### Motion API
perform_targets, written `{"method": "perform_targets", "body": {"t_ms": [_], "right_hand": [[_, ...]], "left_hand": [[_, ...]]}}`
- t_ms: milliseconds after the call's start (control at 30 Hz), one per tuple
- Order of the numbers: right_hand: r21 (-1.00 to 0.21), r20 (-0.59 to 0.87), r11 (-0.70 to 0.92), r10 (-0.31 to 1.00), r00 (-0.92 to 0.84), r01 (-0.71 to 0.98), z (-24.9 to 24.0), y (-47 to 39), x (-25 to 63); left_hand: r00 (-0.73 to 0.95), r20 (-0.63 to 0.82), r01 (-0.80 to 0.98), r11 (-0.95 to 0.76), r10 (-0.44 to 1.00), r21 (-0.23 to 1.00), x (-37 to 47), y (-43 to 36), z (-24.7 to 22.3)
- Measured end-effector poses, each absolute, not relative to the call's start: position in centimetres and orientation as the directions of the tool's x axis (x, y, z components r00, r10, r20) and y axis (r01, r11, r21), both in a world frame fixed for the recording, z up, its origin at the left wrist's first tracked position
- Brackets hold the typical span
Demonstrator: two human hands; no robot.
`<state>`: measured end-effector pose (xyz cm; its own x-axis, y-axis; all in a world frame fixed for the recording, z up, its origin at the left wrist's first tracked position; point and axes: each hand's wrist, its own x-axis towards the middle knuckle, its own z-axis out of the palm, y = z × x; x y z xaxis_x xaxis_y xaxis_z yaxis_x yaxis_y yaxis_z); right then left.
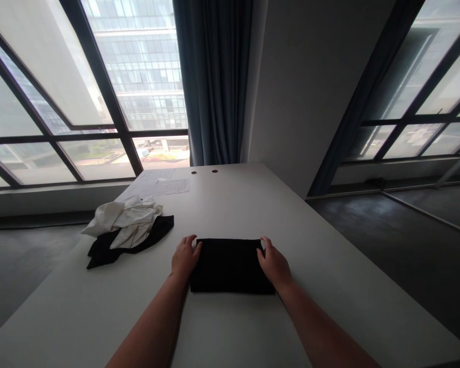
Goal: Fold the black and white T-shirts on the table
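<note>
A black cloth [232,267], folded into a flat, neat rectangle, lies on the white table in front of me. My left hand [186,255] holds its left side near the far corner, with the thumb resting on the cloth's edge. On the opposite side, my right hand [275,261] grips the far right corner the same way, thumb inward. Parts of the fingers on both hands are hidden behind the cloth's edges. Whether it is a garment I cannot tell.
To the left on the table [230,332] is a crumpled heap of white cloth [128,220] and black cloth [105,249]. Printed papers [172,186] lie behind it. Two round holes pierce the tabletop's far end. A blue curtain [218,82], a wall and windows stand beyond.
</note>
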<state>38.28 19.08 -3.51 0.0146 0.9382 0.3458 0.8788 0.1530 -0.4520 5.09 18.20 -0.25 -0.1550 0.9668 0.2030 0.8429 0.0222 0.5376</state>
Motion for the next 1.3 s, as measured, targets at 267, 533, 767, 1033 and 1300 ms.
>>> {"method": "perform_targets", "body": {"t_ms": [267, 533, 767, 1033, 1300], "right_hand": [[-0.524, 0.432, 0.399, 0.886, -0.168, 0.752, -3.9, 21.0, 38.9], [-0.579, 0.407, 0.372, 0.903, -0.138, 0.726, -4.4, 21.2, 39.3], [-0.55, 0.436, 0.356, 0.894, -0.104, 0.755, -4.8, 21.6, 39.0], [-0.575, 0.378, 0.37, 0.911, -0.164, 0.73, -4.4, 21.4, 39.5], [-0.581, 0.372, 0.363, 0.914, -0.159, 0.729, -4.5, 21.3, 39.5]], "left_hand": [[0.152, 0.202, 0.736, -0.247, 0.967, 0.63, 3.7, 20.5, -0.9], [0.155, 0.16, 0.744, -0.222, 0.975, 0.631, 3.4, 20.3, -0.5], [0.108, 0.171, 0.785, -0.189, 0.979, 0.59, 4.0, 20.3, -1.0], [0.098, 0.165, 0.787, -0.177, 0.981, 0.59, 3.8, 20.1, -0.9], [0.021, 0.172, 0.823, -0.115, 0.985, 0.557, 3.7, 19.3, 0.3]]}}
